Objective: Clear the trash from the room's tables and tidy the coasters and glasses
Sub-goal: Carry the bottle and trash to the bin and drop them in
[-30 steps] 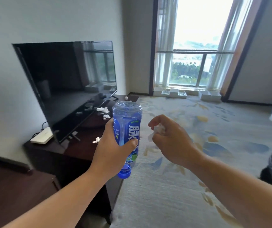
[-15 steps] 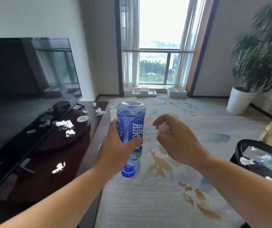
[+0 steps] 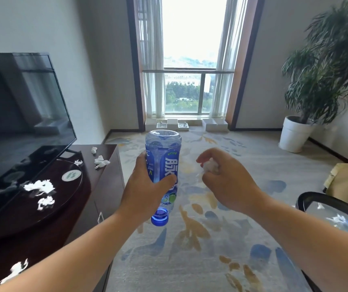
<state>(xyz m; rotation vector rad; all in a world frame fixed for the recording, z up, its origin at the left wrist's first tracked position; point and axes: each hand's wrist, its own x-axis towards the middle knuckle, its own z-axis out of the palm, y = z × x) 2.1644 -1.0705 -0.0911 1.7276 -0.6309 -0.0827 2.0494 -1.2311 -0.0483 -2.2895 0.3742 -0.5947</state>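
Left hand (image 3: 145, 186) grips an upturned bottle (image 3: 163, 165), right hand (image 3: 228, 182) clutches a tissue (image 3: 210, 166); more scraps (image 3: 39, 186) remain on the cabinet (image 3: 97, 186) left of the bottle.

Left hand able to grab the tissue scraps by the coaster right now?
Probably not yet: the left hand grips the blue bottle, so it is occupied. Nothing otherwise stands between it and the tissue scraps beside the coaster.

Six tissue scraps (image 3: 39, 185) and one coaster (image 3: 70, 175) on the cabinet (image 3: 107, 152).
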